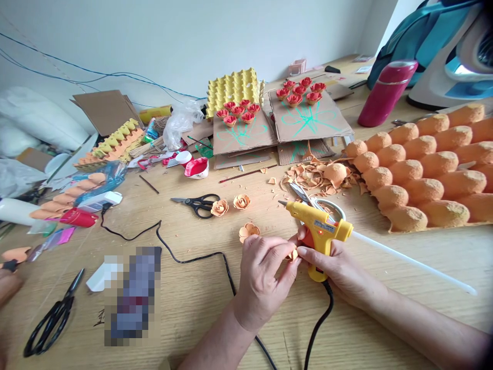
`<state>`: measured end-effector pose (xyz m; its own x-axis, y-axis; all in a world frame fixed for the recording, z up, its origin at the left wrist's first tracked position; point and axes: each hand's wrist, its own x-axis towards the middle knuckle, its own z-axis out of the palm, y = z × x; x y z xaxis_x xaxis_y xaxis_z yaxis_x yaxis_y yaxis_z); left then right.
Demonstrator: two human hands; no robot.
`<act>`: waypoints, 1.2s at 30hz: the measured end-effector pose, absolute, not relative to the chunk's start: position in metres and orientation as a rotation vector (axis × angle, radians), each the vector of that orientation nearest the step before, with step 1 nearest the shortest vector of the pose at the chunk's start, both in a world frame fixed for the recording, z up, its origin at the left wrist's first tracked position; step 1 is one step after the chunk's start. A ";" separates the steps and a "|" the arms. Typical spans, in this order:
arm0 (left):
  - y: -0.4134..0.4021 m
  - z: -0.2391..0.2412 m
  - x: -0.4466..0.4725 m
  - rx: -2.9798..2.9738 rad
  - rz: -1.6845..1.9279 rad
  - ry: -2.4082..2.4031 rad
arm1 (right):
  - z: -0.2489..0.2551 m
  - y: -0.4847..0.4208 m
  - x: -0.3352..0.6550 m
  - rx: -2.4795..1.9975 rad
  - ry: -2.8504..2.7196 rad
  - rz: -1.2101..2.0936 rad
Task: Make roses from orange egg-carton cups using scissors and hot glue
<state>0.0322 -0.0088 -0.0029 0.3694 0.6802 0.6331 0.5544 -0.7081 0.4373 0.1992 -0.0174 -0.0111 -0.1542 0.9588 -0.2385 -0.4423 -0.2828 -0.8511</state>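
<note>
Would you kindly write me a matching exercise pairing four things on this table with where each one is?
1. Glue gun
2. Red flowers
3. Glue stick
4. Magenta bottle

A. Sticking out of the glue gun's back
B. In the right hand
C. Beside the teal bag
D. On cardboard pieces

Pairs: 1-B; 2-D; 3-A; 4-C

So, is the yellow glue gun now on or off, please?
On, it appears: a red light glows on the yellow glue gun held in the right hand.
</note>
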 end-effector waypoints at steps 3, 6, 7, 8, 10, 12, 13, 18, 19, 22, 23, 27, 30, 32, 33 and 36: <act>-0.009 -0.002 0.032 2.534 1.242 1.107 | -0.012 -0.017 0.200 -0.963 -0.771 1.654; -0.009 -0.003 0.032 2.492 1.241 1.120 | -0.013 -0.017 0.200 -0.955 -0.794 1.635; -0.009 -0.003 0.032 2.467 1.241 1.133 | -0.014 -0.017 0.200 -0.952 -0.805 1.632; -0.009 -0.003 0.032 2.449 1.239 1.142 | -0.015 -0.017 0.200 -0.948 -0.815 1.630; -0.010 -0.004 0.032 2.443 1.245 1.144 | -0.016 -0.017 0.200 -0.942 -0.825 1.626; -0.009 -0.004 0.032 2.457 1.260 1.139 | -0.016 -0.017 0.200 -0.943 -0.831 1.626; -0.009 -0.004 0.033 2.463 1.268 1.140 | -0.016 -0.017 0.200 -0.946 -0.835 1.628; -0.009 -0.006 0.033 2.451 1.311 1.129 | -0.013 -0.017 0.199 -0.937 -0.816 1.646; -0.009 -0.006 0.033 2.447 1.319 1.124 | -0.012 -0.017 0.199 -0.937 -0.810 1.646; -0.010 -0.008 0.033 2.432 1.334 1.118 | -0.013 -0.017 0.199 -0.954 -0.803 1.638; -0.010 -0.008 0.033 2.424 1.335 1.111 | -0.013 -0.018 0.199 -0.958 -0.801 1.637; -0.010 -0.010 0.033 2.406 1.338 1.086 | -0.013 -0.018 0.199 -0.952 -0.802 1.640; -0.010 -0.010 0.033 2.425 1.342 1.082 | -0.013 -0.018 0.199 -0.929 -0.803 1.647; -0.009 -0.009 0.034 2.434 1.341 1.083 | -0.012 -0.018 0.199 -0.921 -0.799 1.654; -0.009 -0.008 0.034 2.439 1.340 1.084 | -0.013 -0.018 0.199 -0.924 -0.796 1.656; -0.009 -0.004 0.036 2.484 1.332 1.092 | -0.014 -0.018 0.199 -0.957 -0.789 1.657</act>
<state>0.0356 -0.0090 -0.0041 0.3530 0.6438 0.6789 0.5391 -0.7330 0.4148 0.1992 -0.0181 -0.0143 -0.1626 0.9636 -0.2122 -0.4424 -0.2634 -0.8573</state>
